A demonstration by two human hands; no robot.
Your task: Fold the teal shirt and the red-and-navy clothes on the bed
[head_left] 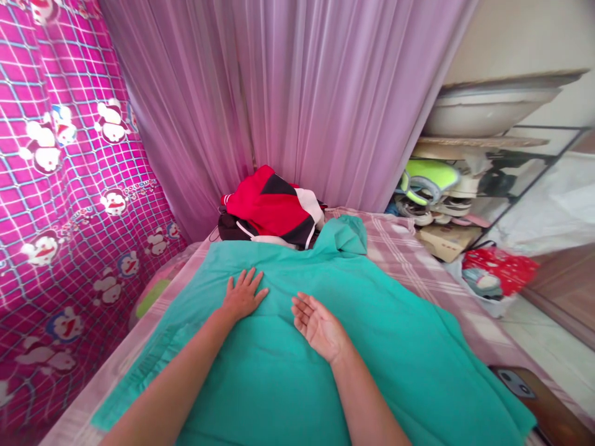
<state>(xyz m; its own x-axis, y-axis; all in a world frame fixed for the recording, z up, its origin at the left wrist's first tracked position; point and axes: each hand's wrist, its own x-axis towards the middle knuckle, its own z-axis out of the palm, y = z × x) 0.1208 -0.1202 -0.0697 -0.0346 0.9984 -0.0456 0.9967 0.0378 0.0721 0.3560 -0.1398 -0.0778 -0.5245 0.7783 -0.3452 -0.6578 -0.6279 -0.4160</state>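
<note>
A large teal garment (372, 322) lies spread over a bed with a pink checked sheet (409, 248). My left hand (242, 294) rests flat on the teal cloth, palm down, fingers spread. Just to its right my right hand (316, 322) hovers on the cloth with the palm turned up and inward, fingers stretched and holding nothing. Beyond both hands a red, black and white garment (272, 207) sits bunched in a heap at the far end of the bed.
A lilac curtain (297, 93) hangs behind the bed and a pink cartoon-print curtain (60, 186) on the left. A shelf rack (465, 186) with shoes and a basin stands on the right, a red bag (499, 272) below it. A phone (534, 396) lies at the bed's near right corner.
</note>
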